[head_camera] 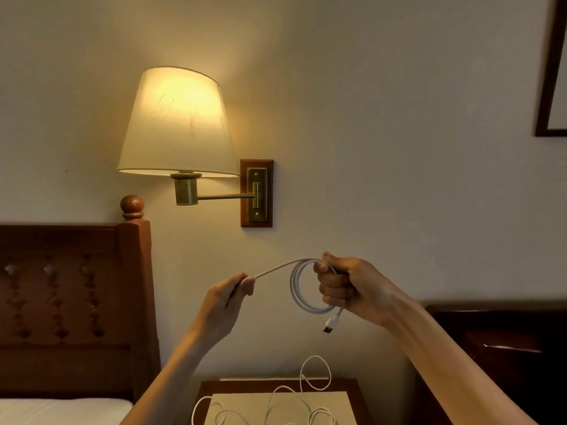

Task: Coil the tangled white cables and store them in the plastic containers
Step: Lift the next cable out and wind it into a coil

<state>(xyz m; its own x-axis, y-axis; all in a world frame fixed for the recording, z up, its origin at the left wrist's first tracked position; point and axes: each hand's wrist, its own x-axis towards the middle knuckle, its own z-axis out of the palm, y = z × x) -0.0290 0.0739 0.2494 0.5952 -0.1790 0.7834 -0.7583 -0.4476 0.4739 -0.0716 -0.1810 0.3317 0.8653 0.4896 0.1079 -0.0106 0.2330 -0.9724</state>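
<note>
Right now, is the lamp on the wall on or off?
On. The wall lamp's shade glows bright yellow and throws warm light onto the wall around it.

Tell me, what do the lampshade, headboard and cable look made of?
Lampshade: likely cloth, matte, glowing with light through it. Headboard: dark reddish wood, glossy, carved. Cable: smooth white plastic jacket, probably; it bends into loops in the right hand.

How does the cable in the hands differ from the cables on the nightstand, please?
The held cable is wound in neat loops, gripped by the right hand and pulled taut by the left hand; the nightstand cables sprawl loose and tangled. The held one hangs mid-air; the others rest on the nightstand. All are white.
</note>
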